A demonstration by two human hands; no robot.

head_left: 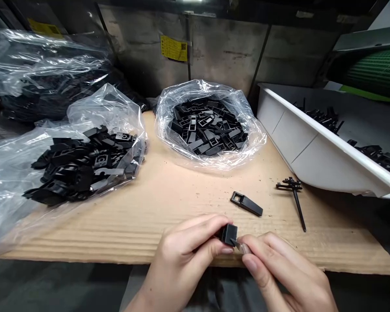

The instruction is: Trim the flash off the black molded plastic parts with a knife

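My left hand (pixel 190 255) pinches a black plastic part (pixel 229 234) above the front edge of the cardboard, its squarish end facing right. Between the thumb and fingers of my right hand (pixel 279 271) is a small, thin blade (pixel 238 244), most of it covered by the fingertips. The blade's tip meets the lower edge of the part's end. Just beyond my hands lies a loose black part (pixel 247 204), long and tapered with a square hole. Farther right rests a thin black sprue (pixel 295 197) with a branched head.
Cardboard (pixel 182 199) covers the worktop. A clear bag (pixel 211 162) full of black parts stands at the back, and another bag (pixel 117 97) lies open at left with black pieces. A white bin (pixel 312 156) holding black scraps stands at right.
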